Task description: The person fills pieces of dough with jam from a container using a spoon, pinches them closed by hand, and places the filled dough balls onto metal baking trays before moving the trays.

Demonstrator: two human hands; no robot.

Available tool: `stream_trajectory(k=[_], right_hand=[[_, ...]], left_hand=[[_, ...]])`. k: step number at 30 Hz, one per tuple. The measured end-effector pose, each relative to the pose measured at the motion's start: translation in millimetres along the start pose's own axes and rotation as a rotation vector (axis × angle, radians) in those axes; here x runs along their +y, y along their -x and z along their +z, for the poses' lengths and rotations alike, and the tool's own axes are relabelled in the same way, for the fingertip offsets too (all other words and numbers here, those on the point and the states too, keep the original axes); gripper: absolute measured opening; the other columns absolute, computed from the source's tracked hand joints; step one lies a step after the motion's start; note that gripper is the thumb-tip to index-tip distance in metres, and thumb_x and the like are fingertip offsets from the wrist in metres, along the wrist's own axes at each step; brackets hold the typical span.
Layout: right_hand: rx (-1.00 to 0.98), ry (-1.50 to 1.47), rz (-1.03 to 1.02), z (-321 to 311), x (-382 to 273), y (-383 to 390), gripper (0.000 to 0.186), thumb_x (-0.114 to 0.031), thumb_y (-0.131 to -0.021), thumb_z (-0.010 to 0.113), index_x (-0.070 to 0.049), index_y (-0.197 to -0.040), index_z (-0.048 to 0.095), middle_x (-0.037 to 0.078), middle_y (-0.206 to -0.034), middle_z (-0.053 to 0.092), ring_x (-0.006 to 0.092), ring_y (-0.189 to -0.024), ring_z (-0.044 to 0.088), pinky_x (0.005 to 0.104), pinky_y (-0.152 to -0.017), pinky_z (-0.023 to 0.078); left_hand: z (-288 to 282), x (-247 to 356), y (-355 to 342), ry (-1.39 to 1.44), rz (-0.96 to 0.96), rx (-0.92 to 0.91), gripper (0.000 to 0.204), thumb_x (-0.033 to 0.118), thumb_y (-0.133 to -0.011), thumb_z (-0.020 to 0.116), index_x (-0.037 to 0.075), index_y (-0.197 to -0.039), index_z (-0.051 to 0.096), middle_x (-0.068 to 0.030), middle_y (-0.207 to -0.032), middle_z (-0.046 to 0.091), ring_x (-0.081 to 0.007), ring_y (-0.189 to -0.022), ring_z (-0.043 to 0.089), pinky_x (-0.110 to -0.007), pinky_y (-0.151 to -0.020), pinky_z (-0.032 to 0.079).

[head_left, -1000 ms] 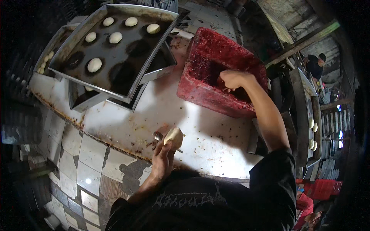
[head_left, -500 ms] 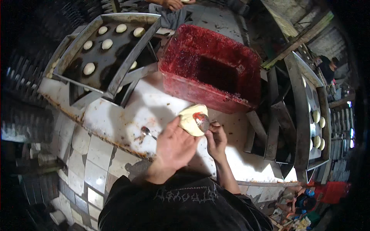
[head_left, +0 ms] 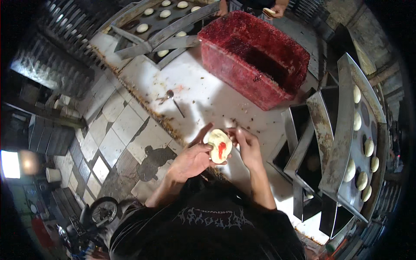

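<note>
A flat, pale round of dough (head_left: pixel 216 150) with a streak of red filling (head_left: pixel 222 150) lies in my left hand (head_left: pixel 193 160). The thumb presses on its near left side and the fingers support it from beneath. Close against the dough's right edge is my right hand (head_left: pixel 248 149), its fingers curled inward. Whatever those fingers hold is hidden; no spoon shows there. Beyond my left hand, a metal spoon (head_left: pixel 177 105) rests on the white tabletop (head_left: pixel 149 84).
A large red tub (head_left: pixel 242 69) stands on the table. Metal trays with dough balls sit at far left (head_left: pixel 161 31) and in a tilted stack at right (head_left: pixel 368 125). Across the table, another person's hand (head_left: pixel 279 9) holds a piece of dough. A motorbike wheel (head_left: pixel 104 211) shows at lower left.
The view has swung, shifting the tub and trays. The spoon bowl that my right hand held over the dough is out of sight, and red filling shows on the dough.
</note>
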State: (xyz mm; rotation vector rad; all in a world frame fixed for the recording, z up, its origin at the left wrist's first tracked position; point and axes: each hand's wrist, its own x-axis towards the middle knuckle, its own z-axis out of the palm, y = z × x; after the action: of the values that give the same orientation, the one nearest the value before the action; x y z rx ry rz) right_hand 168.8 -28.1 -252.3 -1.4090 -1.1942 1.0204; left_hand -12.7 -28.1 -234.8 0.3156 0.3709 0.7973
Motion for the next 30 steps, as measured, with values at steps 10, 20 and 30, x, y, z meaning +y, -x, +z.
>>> stream_trajectory(k=[10, 20, 30], right_hand=[[-0.138, 0.596, -0.775, -5.2, -31.9, 132.0, 0.027, -0.009, -0.069, 0.072, -0.001, -0.093, 0.064, 0.010, -0.095, 0.055, 0.0267, -0.082, 0.052, 0.0339, -0.068, 0.046], [-0.315, 0.230, 0.077, -107.6, -44.1, 248.4, 0.022, -0.013, -0.083, 0.062, 0.000, -0.099, 0.058, 0.014, -0.090, 0.060, 0.0259, -0.081, 0.060, 0.0332, -0.073, 0.047], [0.133, 0.358, -0.356, -248.7, 1.1, 355.9, 0.019, -0.004, -0.069, 0.072, -0.002, -0.082, 0.059, 0.010, -0.091, 0.051, 0.0235, -0.076, 0.052, 0.0321, -0.065, 0.045]], left_hand=[[11.2, -77.6, 84.4, 0.300, -0.007, -0.007, 0.037, 0.010, -0.092, 0.037, 0.008, -0.129, 0.035, -0.0093, -0.113, 0.052, -0.0198, -0.104, 0.051, -0.037, -0.083, 0.045], [51.9, -181.3, 111.6, -0.678, -0.040, -0.062, 0.028, 0.013, -0.093, 0.049, 0.000, -0.117, 0.049, -0.0027, -0.097, 0.055, -0.0085, -0.089, 0.052, -0.023, -0.075, 0.046], [129.9, -343.6, 87.9, -1.009, -0.012, -0.233, 0.022, 0.012, -0.092, 0.051, -0.003, -0.108, 0.053, -0.0068, -0.097, 0.058, -0.0107, -0.088, 0.053, -0.026, -0.074, 0.046]])
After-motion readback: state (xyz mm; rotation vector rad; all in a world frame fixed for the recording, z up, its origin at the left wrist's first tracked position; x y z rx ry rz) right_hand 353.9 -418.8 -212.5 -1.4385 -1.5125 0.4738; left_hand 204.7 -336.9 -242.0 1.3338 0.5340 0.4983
